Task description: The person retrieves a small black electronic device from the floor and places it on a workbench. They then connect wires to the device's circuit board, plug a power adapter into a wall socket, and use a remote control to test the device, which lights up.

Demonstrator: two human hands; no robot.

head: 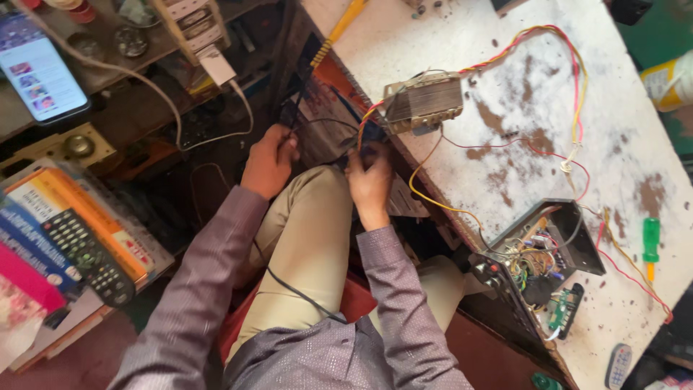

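My left hand (pixel 269 160) is closed around a thin black tool or probe below the edge of the worn white workbench (pixel 498 87). My right hand (pixel 369 180) pinches dark wires at the bench edge, just under a metal transformer (pixel 424 101). Red, yellow and orange wires (pixel 570 87) loop from the transformer across the bench to an open black electronics case (pixel 543 249) with exposed boards. My beige-trousered knee (pixel 310 217) sits between both hands.
A green-handled screwdriver (pixel 651 245) lies at the bench's right side, a small grey remote (pixel 618 365) near the bottom. On the left are a lit phone (pixel 40 68), a black remote (pixel 86 253) on stacked books and a white charger (pixel 216 68) with cable.
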